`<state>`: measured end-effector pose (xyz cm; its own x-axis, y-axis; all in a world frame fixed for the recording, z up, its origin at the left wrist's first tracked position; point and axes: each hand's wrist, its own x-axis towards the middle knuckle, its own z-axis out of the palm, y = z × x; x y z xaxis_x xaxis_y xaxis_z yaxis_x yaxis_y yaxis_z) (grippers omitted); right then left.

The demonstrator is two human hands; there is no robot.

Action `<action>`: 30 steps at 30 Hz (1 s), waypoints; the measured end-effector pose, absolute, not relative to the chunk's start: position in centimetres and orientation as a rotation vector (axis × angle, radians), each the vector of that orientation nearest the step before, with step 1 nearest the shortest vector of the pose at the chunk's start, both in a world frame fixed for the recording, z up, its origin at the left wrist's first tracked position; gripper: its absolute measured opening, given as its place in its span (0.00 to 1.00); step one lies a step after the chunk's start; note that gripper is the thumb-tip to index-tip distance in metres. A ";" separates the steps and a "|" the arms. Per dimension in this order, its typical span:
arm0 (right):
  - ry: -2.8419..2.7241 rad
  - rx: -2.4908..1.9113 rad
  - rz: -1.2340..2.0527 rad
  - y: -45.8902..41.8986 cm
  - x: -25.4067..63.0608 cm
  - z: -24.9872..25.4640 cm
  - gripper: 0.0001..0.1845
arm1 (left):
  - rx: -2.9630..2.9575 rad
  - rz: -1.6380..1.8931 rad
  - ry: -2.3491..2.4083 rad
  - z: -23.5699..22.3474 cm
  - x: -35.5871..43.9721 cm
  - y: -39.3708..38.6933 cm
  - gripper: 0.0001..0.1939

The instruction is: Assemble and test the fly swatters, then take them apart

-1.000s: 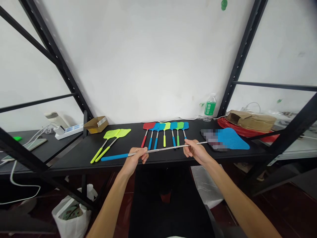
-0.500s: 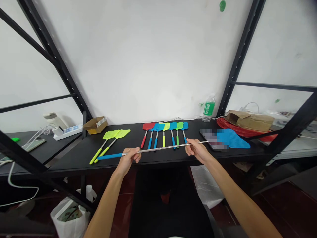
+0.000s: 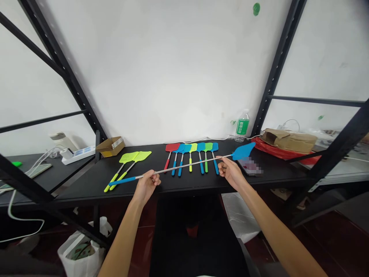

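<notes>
A long blue fly swatter [image 3: 187, 166] with a silver telescopic rod lies across both hands above the table. My left hand [image 3: 148, 185] is closed around the rod just beside the blue handle. Farther along, my right hand [image 3: 229, 172] pinches the rod close to the blue swatter head [image 3: 243, 151], which is tilted up at the right. Behind the rod lies a row of several shorter swatters, among them a red one [image 3: 172, 147], a yellow one [image 3: 190, 157] and a green one [image 3: 206, 156]. Two yellow-green swatters [image 3: 135, 156] lie at the left, overlapping.
A black table [image 3: 86, 181] stands against a white wall. On it are an open cardboard box [image 3: 111, 146], a water bottle [image 3: 242, 126] and a phone [image 3: 250, 167] with blurred screen. Black metal posts [image 3: 276, 69] frame both sides. A brown package [image 3: 288, 141] lies at the right.
The blue swatter head has moved left and up off the phone, and it has turned so that it looks narrower. The rod slants more steeply, its handle end slightly lower.
</notes>
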<state>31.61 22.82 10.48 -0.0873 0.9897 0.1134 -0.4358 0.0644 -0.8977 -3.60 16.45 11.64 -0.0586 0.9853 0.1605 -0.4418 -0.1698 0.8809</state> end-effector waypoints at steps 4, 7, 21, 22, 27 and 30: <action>-0.940 -0.688 1.409 23.0 31.6 10.1 0.20 | 0.974 1.540 0.774 11.7 -3.4 16.4 0.14; -0.880 -0.659 1.422 23.1 31.7 9.9 0.18 | 0.949 1.568 0.774 11.6 -3.4 16.6 0.11; -0.846 -0.704 1.218 22.5 29.6 9.3 0.21 | 1.074 1.553 0.977 11.2 -1.3 17.3 0.20; -0.849 -0.706 1.223 22.4 29.4 9.3 0.21 | 1.106 1.523 0.991 11.2 -1.0 17.2 0.22; -0.859 -0.705 1.238 22.5 29.6 9.8 0.21 | 1.077 1.478 0.917 11.2 -1.0 16.9 0.23; -0.799 -0.705 1.190 22.7 30.5 10.3 0.20 | 0.950 1.567 0.861 11.1 -1.7 17.0 0.20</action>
<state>30.53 22.74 10.33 0.1739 0.9713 0.1625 -0.5183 0.2306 -0.8235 -1.66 17.00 11.12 -0.1221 0.9826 0.1402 -0.4089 -0.1786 0.8950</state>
